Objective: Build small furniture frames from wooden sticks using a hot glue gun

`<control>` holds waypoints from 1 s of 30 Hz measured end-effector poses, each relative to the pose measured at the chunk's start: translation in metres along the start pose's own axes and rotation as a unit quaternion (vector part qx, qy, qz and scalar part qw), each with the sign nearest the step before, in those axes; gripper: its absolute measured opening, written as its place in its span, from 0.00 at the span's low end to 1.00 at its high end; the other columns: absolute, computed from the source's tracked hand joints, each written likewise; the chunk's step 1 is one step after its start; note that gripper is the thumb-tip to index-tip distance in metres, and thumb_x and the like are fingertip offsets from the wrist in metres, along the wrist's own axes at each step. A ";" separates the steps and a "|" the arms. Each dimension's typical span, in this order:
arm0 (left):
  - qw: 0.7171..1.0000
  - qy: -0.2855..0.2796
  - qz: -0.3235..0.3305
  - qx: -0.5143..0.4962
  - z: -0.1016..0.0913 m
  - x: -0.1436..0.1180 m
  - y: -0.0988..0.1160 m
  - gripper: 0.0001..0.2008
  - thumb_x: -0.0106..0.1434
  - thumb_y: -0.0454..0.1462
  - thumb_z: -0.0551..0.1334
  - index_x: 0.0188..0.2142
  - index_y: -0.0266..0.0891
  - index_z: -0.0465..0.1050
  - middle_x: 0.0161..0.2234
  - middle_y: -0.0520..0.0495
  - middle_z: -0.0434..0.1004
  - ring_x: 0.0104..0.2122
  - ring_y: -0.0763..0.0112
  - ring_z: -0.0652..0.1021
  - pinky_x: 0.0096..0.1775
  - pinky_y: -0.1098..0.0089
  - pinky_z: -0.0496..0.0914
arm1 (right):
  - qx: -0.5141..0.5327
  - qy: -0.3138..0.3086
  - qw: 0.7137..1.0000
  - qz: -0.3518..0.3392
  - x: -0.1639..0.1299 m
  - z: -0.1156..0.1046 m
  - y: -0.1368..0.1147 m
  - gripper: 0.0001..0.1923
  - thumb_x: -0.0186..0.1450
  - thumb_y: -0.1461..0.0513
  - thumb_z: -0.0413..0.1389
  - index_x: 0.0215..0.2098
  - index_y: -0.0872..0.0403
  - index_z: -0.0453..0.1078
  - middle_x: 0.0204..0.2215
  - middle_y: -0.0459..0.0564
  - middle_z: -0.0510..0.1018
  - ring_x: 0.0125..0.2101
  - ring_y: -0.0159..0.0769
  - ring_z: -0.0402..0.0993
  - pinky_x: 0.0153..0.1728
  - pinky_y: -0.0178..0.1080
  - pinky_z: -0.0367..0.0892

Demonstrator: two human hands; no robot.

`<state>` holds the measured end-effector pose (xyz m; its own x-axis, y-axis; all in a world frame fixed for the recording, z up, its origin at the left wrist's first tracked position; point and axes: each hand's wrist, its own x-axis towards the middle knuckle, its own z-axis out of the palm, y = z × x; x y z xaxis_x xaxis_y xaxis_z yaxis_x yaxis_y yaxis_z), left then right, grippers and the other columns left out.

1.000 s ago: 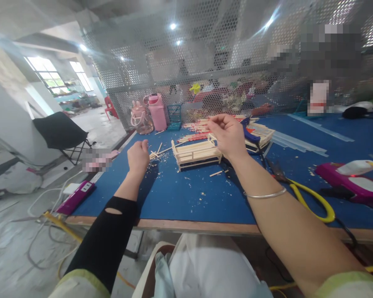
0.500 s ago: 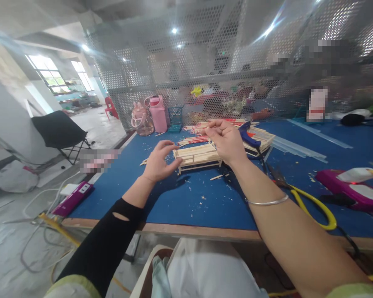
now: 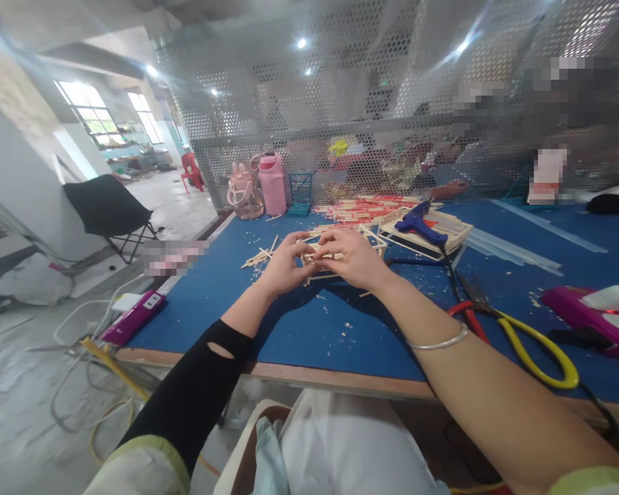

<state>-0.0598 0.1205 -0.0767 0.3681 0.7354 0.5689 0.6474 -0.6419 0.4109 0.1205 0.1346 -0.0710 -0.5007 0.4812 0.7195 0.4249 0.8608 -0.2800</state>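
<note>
A small frame of thin wooden sticks [image 3: 374,242] stands on the blue table, largely covered by my hands. My left hand [image 3: 287,265] closes at its left end, thumb and fingers pressed at the corner. From the right, my right hand [image 3: 355,260] reaches over the frame, its bent fingertips meeting those of my left hand at the same corner. What lies between the right fingertips is hidden. A blue glue gun [image 3: 421,223] rests on a second stick frame [image 3: 457,237] just beyond my right hand.
Red-marked sticks [image 3: 358,208] lie in a pile behind. Loose sticks [image 3: 261,258] are at left. Pliers with red and yellow handles [image 3: 526,344] lie beside my right forearm, near clear glue sticks [image 3: 516,251]. A pink bottle [image 3: 273,185] and a purple power strip [image 3: 134,316] stand left.
My right hand has come down and left to the frame's left corner, beside my left hand. My left hand has closed on that corner. The view has shifted slightly left.
</note>
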 end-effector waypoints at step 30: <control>0.998 0.019 -0.043 -0.038 0.001 0.008 0.005 0.06 0.52 0.36 0.66 0.24 0.38 0.72 0.42 0.44 0.75 0.43 0.65 0.76 0.43 0.63 0.71 | 0.107 0.021 0.982 0.157 0.002 0.003 -0.015 0.08 0.56 0.64 0.57 0.36 0.52 0.66 0.27 0.46 0.76 0.29 0.36 0.73 0.32 0.38 0.65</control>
<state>-0.0523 0.1235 -0.0708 0.2866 0.7811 0.5547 0.6229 -0.5919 0.5116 0.1111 0.1233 -0.0670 -0.3366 0.7248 0.6011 0.3821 0.6886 -0.6163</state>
